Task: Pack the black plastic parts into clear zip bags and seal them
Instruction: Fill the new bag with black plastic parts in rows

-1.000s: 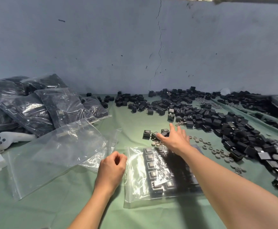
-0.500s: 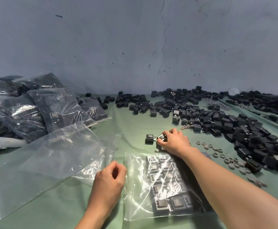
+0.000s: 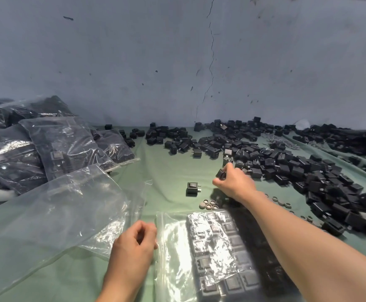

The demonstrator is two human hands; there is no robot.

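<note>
The right hand [image 3: 235,185] reaches forward over the green cloth [image 3: 169,168], its fingers curled down and pinching 1 black part [image 3: 220,174] at the near edge of the loose pile of black parts [image 3: 286,168], which spreads across the right half of the table back to the grey wall [image 3: 134,62]. Just left of that hand 1 separate part [image 3: 191,188] stands alone on the cloth, and a few small grey rings [image 3: 209,204] lie between it and the partly filled zip bag [image 3: 171,258]. That bag lies flat in front of the person, its zip strip along the left edge, with rows of black parts [image 3: 216,247] packed inside; the right forearm crosses above it. The left hand [image 3: 134,245] rests at the bag's left edge with fingers curled in toward the thumb; I cannot tell whether it grips the plastic or only touches it. To its left lie empty clear bags [image 3: 53,214], overlapping, and behind them a heap of filled bags [image 3: 58,147] sits against the wall
</note>
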